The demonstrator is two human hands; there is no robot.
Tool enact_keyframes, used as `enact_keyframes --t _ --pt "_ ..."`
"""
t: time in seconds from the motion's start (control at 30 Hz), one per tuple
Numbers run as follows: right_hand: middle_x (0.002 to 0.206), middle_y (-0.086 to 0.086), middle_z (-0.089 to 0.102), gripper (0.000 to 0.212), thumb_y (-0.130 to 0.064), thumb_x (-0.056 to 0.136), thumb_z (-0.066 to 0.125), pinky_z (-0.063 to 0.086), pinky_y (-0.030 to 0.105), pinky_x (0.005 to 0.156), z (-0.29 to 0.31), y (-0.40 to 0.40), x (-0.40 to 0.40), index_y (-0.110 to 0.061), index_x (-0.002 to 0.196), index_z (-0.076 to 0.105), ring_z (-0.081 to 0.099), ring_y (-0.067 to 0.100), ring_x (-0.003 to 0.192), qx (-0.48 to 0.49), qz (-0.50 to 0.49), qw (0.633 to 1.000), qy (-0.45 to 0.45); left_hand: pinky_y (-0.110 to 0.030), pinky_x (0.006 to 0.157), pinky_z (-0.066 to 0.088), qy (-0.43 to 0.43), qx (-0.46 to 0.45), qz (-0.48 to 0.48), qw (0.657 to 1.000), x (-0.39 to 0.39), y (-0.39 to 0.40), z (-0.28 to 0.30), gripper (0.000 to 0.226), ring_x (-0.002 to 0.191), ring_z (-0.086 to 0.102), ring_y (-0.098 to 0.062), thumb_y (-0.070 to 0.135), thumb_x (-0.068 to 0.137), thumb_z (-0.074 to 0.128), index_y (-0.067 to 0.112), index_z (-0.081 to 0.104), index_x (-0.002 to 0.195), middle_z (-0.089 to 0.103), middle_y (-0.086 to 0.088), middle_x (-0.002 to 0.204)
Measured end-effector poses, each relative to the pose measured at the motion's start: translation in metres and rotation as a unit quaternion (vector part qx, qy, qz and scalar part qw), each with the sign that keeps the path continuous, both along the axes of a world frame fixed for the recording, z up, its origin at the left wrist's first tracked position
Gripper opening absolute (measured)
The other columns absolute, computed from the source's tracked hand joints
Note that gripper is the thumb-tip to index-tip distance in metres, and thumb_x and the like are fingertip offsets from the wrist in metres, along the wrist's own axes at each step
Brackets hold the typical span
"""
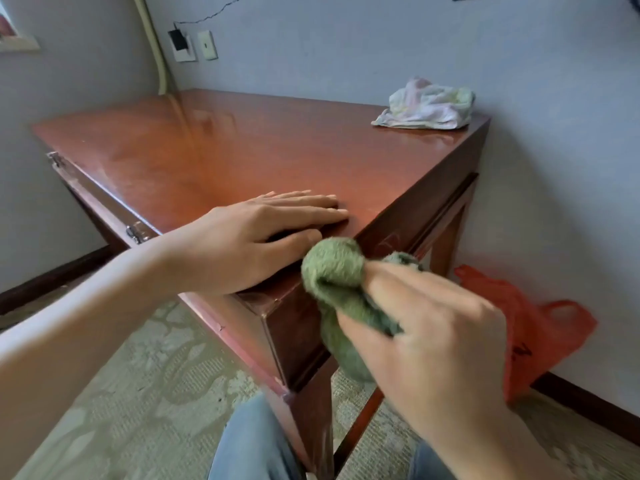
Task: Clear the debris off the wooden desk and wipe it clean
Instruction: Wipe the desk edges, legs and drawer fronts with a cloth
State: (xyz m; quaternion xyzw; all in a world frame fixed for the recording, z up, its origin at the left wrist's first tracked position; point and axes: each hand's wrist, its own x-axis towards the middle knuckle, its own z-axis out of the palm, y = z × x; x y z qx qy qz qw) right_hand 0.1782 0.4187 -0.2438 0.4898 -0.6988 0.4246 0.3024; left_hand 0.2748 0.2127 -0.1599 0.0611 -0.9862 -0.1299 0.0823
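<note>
The reddish wooden desk (214, 150) stretches from the near corner toward the wall. My left hand (263, 233) lies flat on its near right corner, fingers straight and together. My right hand (429, 341) grips a bunched green cloth (332, 268) against the desk's side panel just below that corner. A crumpled white and pink cloth (426, 105) sits on the far right corner of the desktop.
An orange plastic bag (540, 327) lies on the floor beside the desk's right leg, against the wall. A cord and pipe (156, 46) run down the wall behind the desk. Patterned carpet (145, 393) covers the floor; my knees are below the corner.
</note>
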Motion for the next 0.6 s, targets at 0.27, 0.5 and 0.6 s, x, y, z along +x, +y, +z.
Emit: enact_keyframes --t 0.27,0.5,0.6 --pt "0.055 -0.011 0.046 0.041 -0.046 0.092 0.076 0.034 0.028 0.047 0.012 -0.011 -0.027 -0.017 0.066 0.063 0.048 0.018 0.051 0.02 -0.114 0.992 -0.042 -0.04 0.126 0.025 0.009 0.022 0.025 0.999 -0.001 0.006 0.002 0.045 0.145 0.028 0.015 0.051 0.098 0.044 0.063 0.047 0.141 0.038 0.038 0.155" --pt "0.06 -0.01 0.056 0.034 -0.044 0.091 0.075 0.038 0.029 0.047 -0.003 -0.002 0.002 -0.021 0.067 0.066 0.054 0.017 0.053 0.0 -0.028 0.999 -0.023 -0.039 0.125 0.027 0.02 0.028 0.04 0.999 -0.001 0.009 0.001 0.045 0.145 0.033 0.011 0.051 0.096 0.046 0.057 0.054 0.141 0.041 0.035 0.154" --pt "0.051 -0.013 0.028 0.047 -0.045 0.093 0.077 0.019 0.021 0.05 0.004 -0.008 -0.021 -0.022 0.06 0.052 0.034 0.01 0.045 0.005 -0.112 0.992 -0.051 -0.033 0.123 0.027 0.011 0.018 0.052 0.998 -0.002 0.013 0.003 0.046 0.144 0.032 0.013 0.052 0.095 0.044 0.061 0.052 0.14 0.038 0.04 0.153"
